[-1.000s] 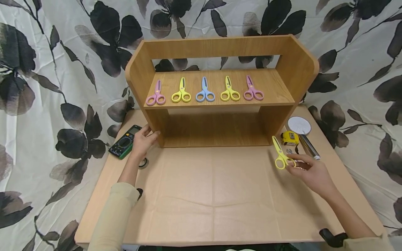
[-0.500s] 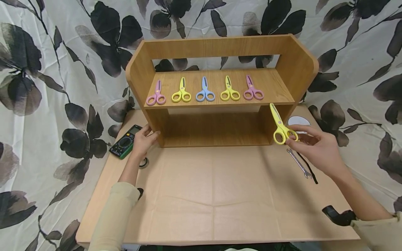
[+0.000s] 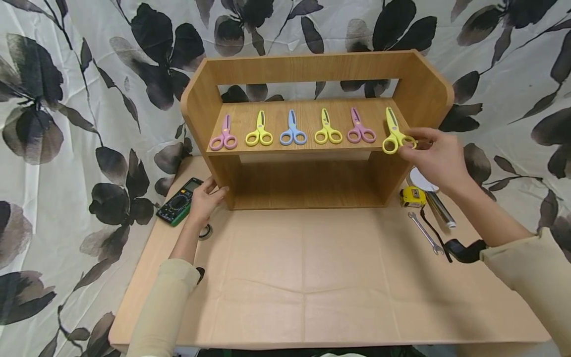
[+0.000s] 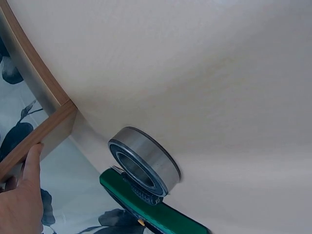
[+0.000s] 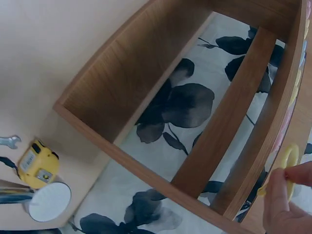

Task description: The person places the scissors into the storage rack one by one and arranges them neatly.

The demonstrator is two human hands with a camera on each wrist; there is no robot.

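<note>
Since a second ago, our right hand (image 3: 434,156) has carried the yellow scissors (image 3: 395,133) from the table (image 3: 312,277) up to the right end of the wooden shelf (image 3: 308,116); we judge it close to joining the five pairs already in a row there. Our fingers pinch a handle loop, blades pointing back into the shelf, long axis front-to-back like its neighbours. Left hand (image 3: 202,198), fingers relaxed, rests against the shelf's lower left corner, beside the multimeter (image 3: 178,202).
</note>
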